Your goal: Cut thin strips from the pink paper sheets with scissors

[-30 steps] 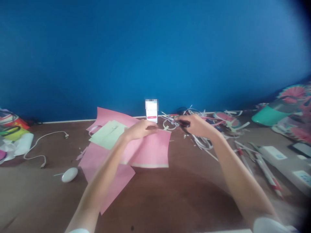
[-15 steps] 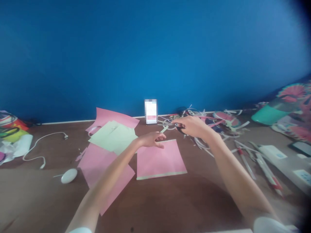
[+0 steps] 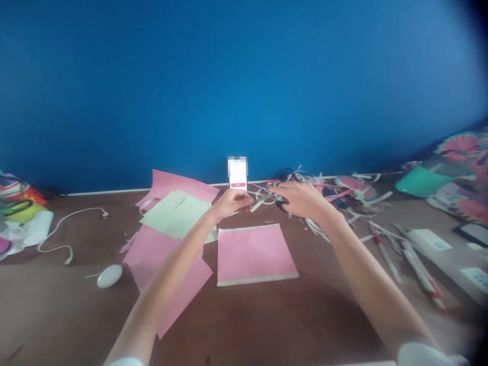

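My left hand [image 3: 231,202] is closed in a pinch on one end of a small pale green paper strip [image 3: 257,205], just in front of a phone. My right hand [image 3: 299,198] is close beside it, fingers curled round dark-handled scissors [image 3: 282,205] whose blades point at the strip. Below both hands a pink square sheet [image 3: 255,252] with a pale edge lies flat on the brown table [image 3: 267,320], untouched. Left of my forearm lie a pale green sheet [image 3: 173,213] and larger pink sheets [image 3: 152,251].
A phone [image 3: 238,175] leans on the blue wall. A heap of cut paper strips [image 3: 335,201] spreads behind my right hand. Pens [image 3: 419,274], a white box [image 3: 432,240] and a teal bowl [image 3: 419,184] are at the right. A white cable [image 3: 63,229] and a white oval object [image 3: 110,275] lie at the left.
My left hand let go of the pink square sheet, which now lies flat nearer me. That hand then rose to the green strip beside the scissors; my right hand barely moved.
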`<state>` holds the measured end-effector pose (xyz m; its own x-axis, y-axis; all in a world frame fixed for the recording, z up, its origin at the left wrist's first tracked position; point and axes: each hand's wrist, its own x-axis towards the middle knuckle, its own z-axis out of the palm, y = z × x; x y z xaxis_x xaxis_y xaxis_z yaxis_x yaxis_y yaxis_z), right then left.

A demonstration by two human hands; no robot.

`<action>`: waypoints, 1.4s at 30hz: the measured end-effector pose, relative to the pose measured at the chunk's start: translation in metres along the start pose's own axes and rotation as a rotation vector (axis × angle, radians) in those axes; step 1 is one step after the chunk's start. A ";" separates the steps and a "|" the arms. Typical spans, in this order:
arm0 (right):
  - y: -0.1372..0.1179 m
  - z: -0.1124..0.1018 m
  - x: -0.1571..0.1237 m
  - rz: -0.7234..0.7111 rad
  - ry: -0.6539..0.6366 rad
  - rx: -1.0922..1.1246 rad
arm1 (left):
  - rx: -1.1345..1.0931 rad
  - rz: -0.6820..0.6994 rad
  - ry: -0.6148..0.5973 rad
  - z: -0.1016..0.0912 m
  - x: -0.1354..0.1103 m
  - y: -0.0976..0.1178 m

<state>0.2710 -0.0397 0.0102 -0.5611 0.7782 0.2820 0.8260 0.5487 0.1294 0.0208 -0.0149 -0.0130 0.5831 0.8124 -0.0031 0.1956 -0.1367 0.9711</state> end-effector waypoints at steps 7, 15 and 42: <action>-0.001 -0.001 0.003 -0.084 0.049 -0.001 | -0.092 -0.099 -0.003 -0.010 0.003 -0.011; 0.000 0.003 0.003 -0.088 0.013 0.045 | 0.006 -0.014 0.048 -0.020 0.007 -0.024; 0.007 0.027 0.005 -0.004 -0.004 0.027 | 0.051 0.062 0.174 -0.016 0.015 -0.043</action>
<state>0.2723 -0.0237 -0.0132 -0.5643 0.7774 0.2780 0.8223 0.5594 0.1048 0.0085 0.0124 -0.0513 0.4507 0.8869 0.1017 0.2063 -0.2143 0.9547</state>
